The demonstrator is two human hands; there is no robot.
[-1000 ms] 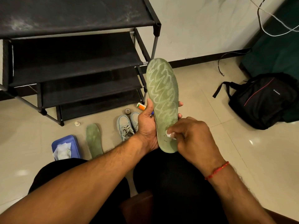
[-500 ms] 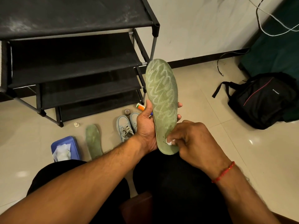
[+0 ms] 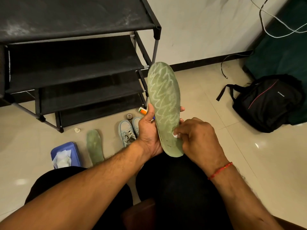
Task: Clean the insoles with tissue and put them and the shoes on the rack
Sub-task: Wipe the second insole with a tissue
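Above the person's lap, mid-view, a green insole (image 3: 164, 100) is held nearly upright, toe end up, its face with pale wavy lines turned to the camera. The left hand (image 3: 149, 130) grips its left edge at mid-length: the thumb lies on the near face, and the fingers wrap behind, with their tips showing past the right edge. The right hand (image 3: 199, 138) has its fingers curled and bunched together, pinching a small white wad of tissue (image 3: 175, 134) and pressing it on the heel part of the insole. A red thread (image 3: 220, 170) circles the right wrist.

On the floor (image 3: 216, 130) beyond the knees, a second insole (image 3: 94, 145) lies flat between a blue tissue box (image 3: 73, 151) and a pair of pale shoes (image 3: 127, 131). The shoes stand side by side just before the lower right corner of the black rack (image 3: 74, 63). The left hand hides most of the right-hand shoe. It also covers one end of an orange-and-white tube (image 3: 142, 111) at the rack's foot.

A small round jar (image 3: 129, 116) sits just behind the shoes, and a small white cap (image 3: 77, 129) lies near the rack's front leg. The top shelf of the rack shows whitish dust marks.

A black backpack (image 3: 265, 103) rests at the right edge of the floor, well apart from the rack, against dark green furniture (image 3: 282, 55). Loose cables (image 3: 272, 27) hang over the furniture, and one trails along the wall base.
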